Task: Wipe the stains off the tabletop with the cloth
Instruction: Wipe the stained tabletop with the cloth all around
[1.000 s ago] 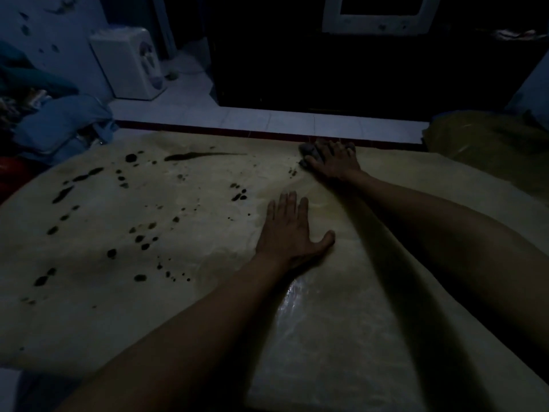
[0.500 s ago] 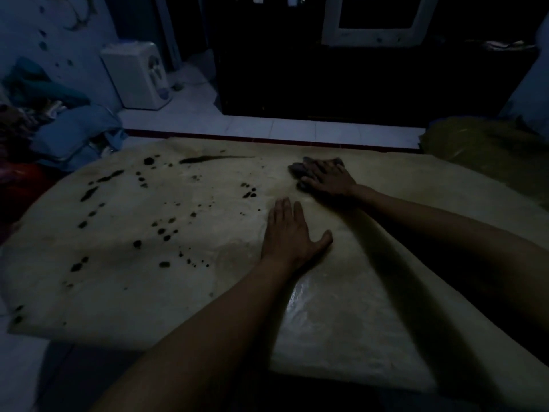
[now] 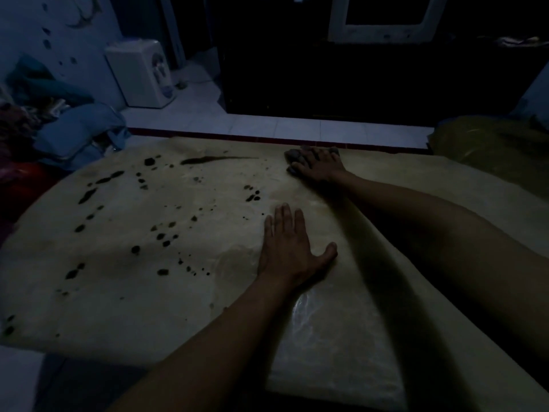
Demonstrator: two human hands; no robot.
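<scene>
Grey cloth [image 3: 292, 156], bunched, lies at the far edge of the worktop [image 3: 148, 292], right of centre, under the right hand [image 3: 319, 166]; its folds show past the fingertips on the far and left sides. Right grip: fingers spread and bent down over the cloth, pressing it to the surface; whether they curl round it cannot be told in the dim light. Left hand [image 3: 292, 248]: flat on the worktop, fingers straight and together, thumb splayed to the right, holding nothing, nearer than the cloth and well apart from it. Worktop: pale tan covering, glossy patch near the front edge below the left forearm. Dark stains [image 3: 166, 236]: scattered spots across the left half, one long streak [image 3: 214, 159] near the far edge, just left of the cloth with bare surface between. Edges: far edge runs directly behind the cloth, with a red strip and pale tiled floor [image 3: 267, 126] beyond; left edge curves toward a blue bundle [image 3: 80, 132]. Open room: the stained left half lies unobstructed left of both hands. White appliance [image 3: 139, 72] stands on the floor, far left.
</scene>
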